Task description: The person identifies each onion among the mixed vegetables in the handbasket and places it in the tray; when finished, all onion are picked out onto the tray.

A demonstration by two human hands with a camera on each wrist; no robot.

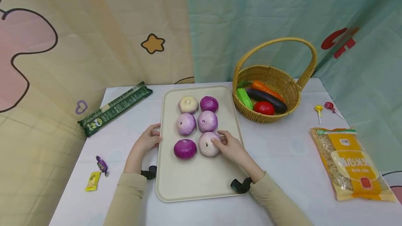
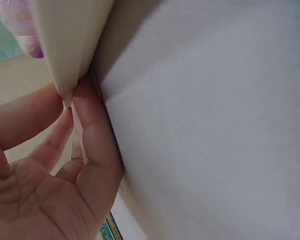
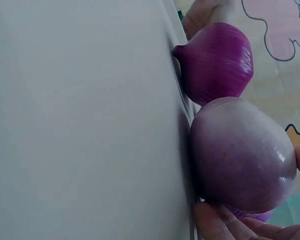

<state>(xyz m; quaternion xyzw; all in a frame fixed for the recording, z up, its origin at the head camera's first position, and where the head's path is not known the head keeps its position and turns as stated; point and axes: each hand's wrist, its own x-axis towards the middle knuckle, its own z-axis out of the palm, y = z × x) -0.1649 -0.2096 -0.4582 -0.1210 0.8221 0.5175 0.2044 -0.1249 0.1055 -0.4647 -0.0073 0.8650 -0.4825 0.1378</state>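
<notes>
A beige tray point(image 1: 194, 184) lies on the table with several onions on it, some pale and some deep purple. My left hand point(image 1: 148, 139) is at the tray's left edge; in the left wrist view the thumb and a finger point(image 2: 92, 117) pinch the tray wall. The right hand point(image 1: 231, 147) holds the pale onion point(image 1: 208, 144) at the near right of the group, thumb on its upper side and fingers at its far side. Beside that one sits a purple onion point(image 1: 185, 149). In the right wrist view the held onion point(image 3: 242, 155) rests close against the tray surface.
A wicker basket point(image 1: 251, 116) with vegetables stands at the back right. Two lollipops point(image 1: 318, 108) and a yellow noodle bag point(image 1: 355, 165) lie at the right. On the left are a long green packet point(image 1: 116, 109), a purple candy point(image 1: 102, 165) and a yellow candy point(image 1: 92, 181).
</notes>
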